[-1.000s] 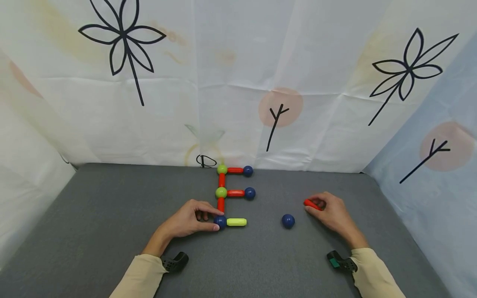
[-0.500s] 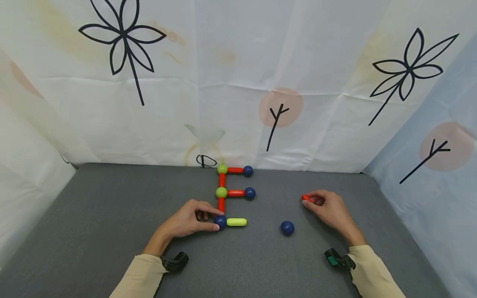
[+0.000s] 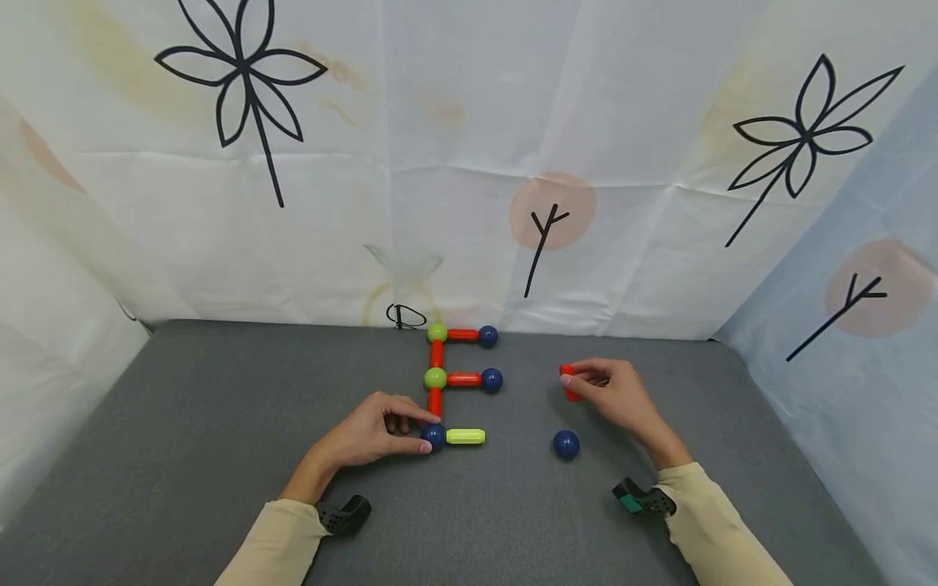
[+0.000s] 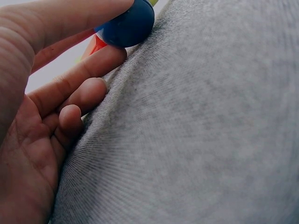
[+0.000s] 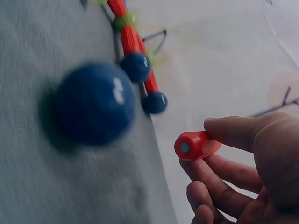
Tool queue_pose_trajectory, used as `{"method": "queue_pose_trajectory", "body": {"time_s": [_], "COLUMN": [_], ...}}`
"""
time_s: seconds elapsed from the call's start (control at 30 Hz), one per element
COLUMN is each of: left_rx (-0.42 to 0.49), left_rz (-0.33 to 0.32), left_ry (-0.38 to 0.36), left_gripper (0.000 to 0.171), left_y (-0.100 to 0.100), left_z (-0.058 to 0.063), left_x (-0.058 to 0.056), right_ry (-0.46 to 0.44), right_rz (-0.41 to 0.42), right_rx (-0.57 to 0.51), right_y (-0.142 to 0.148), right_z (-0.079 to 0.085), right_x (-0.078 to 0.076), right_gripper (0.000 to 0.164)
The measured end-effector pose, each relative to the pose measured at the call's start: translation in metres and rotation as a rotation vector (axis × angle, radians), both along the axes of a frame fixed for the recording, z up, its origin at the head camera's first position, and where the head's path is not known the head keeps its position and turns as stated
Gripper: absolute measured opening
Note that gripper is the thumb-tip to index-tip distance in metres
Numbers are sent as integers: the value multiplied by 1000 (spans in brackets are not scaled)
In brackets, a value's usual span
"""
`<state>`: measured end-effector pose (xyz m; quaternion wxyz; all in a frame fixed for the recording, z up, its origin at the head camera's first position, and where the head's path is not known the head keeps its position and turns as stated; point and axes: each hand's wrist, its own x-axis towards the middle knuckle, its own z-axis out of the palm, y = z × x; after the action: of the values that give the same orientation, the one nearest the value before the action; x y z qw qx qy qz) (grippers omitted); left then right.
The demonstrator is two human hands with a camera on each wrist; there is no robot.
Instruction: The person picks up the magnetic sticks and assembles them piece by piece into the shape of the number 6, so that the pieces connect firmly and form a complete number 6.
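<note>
Near the middle of the table, red rods and balls are joined in an E shape, with green balls [image 3: 436,378] on its upright. My left hand [image 3: 366,433] pinches the blue ball [image 4: 128,25] at the lower corner between thumb and fingers. A yellow-green rod [image 3: 465,437] sticks out rightward from that ball, its far end bare. To the right, my right hand [image 3: 611,395] pinches a loose red rod [image 5: 196,144] between thumb and fingertips; a small silvery disc shows in its end. A loose blue ball [image 3: 566,445] lies on the table below and left of this hand.
Two more blue balls [image 3: 492,380] end the upper arms of the E. The grey table [image 3: 220,391] meets a patterned white cloth [image 3: 454,163] close behind the E. Dark bands with small devices [image 3: 645,498] are on both wrists.
My right hand has moved left and slightly away from me, turning the red rod more upright. The loose blue ball rolled a little toward me, then slightly back. My left hand stays put.
</note>
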<state>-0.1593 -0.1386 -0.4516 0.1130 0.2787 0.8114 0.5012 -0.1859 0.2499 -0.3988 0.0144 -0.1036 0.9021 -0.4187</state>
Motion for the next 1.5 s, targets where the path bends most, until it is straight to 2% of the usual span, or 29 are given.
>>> {"method": "queue_pose_trajectory", "body": {"time_s": [0.23,0.43,0.67,1.0,1.23,1.5], "left_rx": [-7,-5,-12,1,2,-13], "left_rz": [-3,-7,-2,-8,-7,3], "left_ry": [15,20,18,17,13,10], "left_gripper": [33,34,33,33,33,33], "left_y": [0,0,0,0,0,0], "left_z": [-2,-2,-2,-2,-1,0], "left_x": [-1,-1,-2,-1,-1,0], "right_ry": [-34,-42,-94,-120,-115,-122], "right_rz": [49,37,28,19,-4,-42], "right_rx": [-54,-11,21,49,75,83], "right_y": [-28,-51,-72,-85,-93,-98], "right_z": [-7,-12,-17,-19,-19,-19], "right_x": [3,6,4,4,4,5], "right_gripper": [25,26,28,25,20,21]}}
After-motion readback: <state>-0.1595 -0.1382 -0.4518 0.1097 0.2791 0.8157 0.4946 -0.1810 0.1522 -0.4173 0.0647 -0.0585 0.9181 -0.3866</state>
